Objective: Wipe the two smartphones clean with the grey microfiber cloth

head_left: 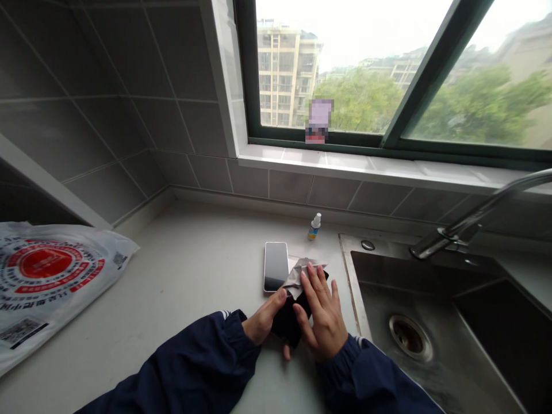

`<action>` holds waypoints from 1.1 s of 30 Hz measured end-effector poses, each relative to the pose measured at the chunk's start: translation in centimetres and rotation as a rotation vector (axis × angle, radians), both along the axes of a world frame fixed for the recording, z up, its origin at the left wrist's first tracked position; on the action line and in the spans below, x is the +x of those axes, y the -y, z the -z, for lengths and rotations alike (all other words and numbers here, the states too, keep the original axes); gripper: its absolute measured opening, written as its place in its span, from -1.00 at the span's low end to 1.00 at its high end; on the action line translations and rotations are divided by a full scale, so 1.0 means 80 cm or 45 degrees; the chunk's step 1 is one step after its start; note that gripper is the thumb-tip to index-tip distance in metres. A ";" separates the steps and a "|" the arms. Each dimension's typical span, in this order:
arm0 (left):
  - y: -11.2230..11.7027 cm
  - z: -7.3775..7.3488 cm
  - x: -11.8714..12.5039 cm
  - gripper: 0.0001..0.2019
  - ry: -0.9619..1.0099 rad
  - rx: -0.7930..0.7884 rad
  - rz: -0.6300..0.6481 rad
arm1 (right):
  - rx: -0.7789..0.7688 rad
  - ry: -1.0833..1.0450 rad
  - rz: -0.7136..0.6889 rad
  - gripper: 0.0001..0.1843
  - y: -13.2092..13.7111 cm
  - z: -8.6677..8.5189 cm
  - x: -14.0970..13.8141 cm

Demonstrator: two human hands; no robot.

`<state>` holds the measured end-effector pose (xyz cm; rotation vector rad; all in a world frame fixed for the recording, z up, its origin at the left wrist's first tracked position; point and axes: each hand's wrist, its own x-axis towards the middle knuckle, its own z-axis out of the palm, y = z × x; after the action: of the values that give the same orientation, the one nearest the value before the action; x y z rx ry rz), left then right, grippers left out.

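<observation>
My left hand [261, 319] grips a flat black slab-like object [287, 321] by its left side, thumb on top and a fingertip showing below. The object is tilted, and its kind cannot be made out. A crumpled grey cloth or wipe [295, 275] lies over its upper end. My right hand [321, 313] rests on the cloth and the object, fingers stretched out flat and thumb apart. Just left of the cloth, a smartphone [276, 267] with a dark screen and light rim lies on the countertop. Behind them stands a small white-capped spray bottle [314, 226].
A steel sink [375, 310] with a chrome faucet [448, 230] is at the right. On the left, a white plastic bag [107, 253] with red print lies on the pale countertop [181, 259]. A tiled wall and a window sill [366, 167] bound the back.
</observation>
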<state>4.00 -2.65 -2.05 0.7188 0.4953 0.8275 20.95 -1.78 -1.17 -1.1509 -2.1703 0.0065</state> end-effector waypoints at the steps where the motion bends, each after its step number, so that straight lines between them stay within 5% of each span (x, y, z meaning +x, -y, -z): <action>1: 0.000 -0.001 0.000 -0.37 -0.017 0.006 0.002 | 0.003 0.008 0.013 -0.33 -0.001 0.000 0.001; 6: 0.001 0.001 0.001 -0.37 -0.036 0.048 0.048 | 0.031 0.014 0.061 -0.33 -0.004 -0.002 0.004; 10: 0.002 0.010 -0.001 -0.33 -0.054 -0.009 0.018 | 0.055 0.089 -0.062 -0.33 0.004 -0.004 -0.003; 18: -0.003 0.006 0.006 -0.35 0.186 -0.080 -0.343 | 0.043 0.197 -0.280 -0.39 0.018 -0.008 -0.011; 26: -0.002 0.000 0.004 -0.26 0.380 -0.134 -0.266 | 0.031 0.208 -0.315 -0.41 0.013 -0.004 -0.004; 33: -0.001 0.001 0.000 -0.16 0.034 0.057 0.074 | 0.027 0.099 -0.066 -0.42 -0.005 0.000 0.009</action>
<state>4.02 -2.60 -2.10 0.7594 0.4311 0.7949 21.64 -1.41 -1.20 -1.0989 -2.2628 -0.0390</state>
